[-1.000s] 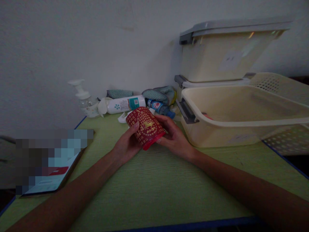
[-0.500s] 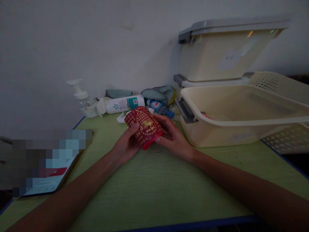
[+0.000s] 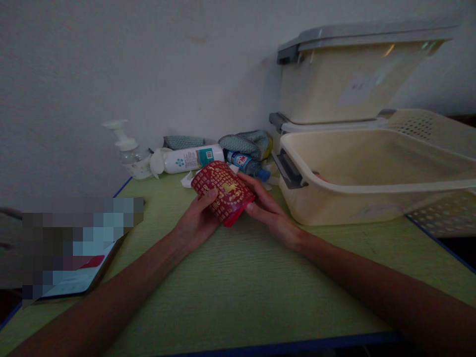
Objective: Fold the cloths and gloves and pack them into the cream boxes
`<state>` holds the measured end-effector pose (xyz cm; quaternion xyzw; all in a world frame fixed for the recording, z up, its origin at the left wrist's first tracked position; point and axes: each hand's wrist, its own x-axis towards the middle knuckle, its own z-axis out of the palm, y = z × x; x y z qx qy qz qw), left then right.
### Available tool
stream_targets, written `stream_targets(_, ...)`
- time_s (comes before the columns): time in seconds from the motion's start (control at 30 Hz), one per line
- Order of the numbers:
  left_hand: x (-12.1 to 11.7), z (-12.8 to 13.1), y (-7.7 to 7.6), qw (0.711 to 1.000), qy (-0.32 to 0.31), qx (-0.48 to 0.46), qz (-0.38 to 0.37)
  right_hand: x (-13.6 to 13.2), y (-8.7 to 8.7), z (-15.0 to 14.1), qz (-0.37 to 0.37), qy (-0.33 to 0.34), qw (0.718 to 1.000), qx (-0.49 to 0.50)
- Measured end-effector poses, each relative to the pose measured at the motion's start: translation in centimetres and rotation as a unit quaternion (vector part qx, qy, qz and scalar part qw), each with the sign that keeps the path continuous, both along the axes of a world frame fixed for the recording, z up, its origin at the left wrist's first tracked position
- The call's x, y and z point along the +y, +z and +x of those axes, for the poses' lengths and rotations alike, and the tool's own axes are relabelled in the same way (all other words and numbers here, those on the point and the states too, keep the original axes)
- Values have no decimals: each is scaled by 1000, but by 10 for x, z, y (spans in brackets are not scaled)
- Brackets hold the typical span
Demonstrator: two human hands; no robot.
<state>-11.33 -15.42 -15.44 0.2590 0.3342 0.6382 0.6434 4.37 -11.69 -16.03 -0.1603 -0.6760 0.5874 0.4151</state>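
Between my hands, above the green table, I hold a dark red cylindrical container, tilted, with gold characters and a gold horse-like figure on its side. A brighter red rim or base shows at its lower right end. My left hand is wrapped round its near left side, thumb lying on the printed surface. On the right end, the fingers of my right hand grip near the bright red edge, thumb in front and the others partly hidden behind.
Right of my hands stands a cream bin with grey handles; a lidded box rises behind it. Along the wall lie a white bottle, a blue-capped bottle and cloths. A pump bottle and a tablet-like screen are left.
The container stays in both hands and has turned slightly, its gold figure shifting a little to the right. The whole view has moved slightly.
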Motion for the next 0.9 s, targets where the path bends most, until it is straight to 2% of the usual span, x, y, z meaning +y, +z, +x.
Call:
stream_targets(0.4, 0, 2, 1, 1000, 18, 14, 11, 2, -3, -4, -98, 25, 993, 60)
stream_targets(0.67, 0, 2, 2, 999, 39, 19, -23, 4, -2, -3, -151, 35, 985, 72)
stream_targets(0.9, 2, 0, 3, 999, 35, 3, -35, 7, -2, -2, -155, 35, 986, 52)
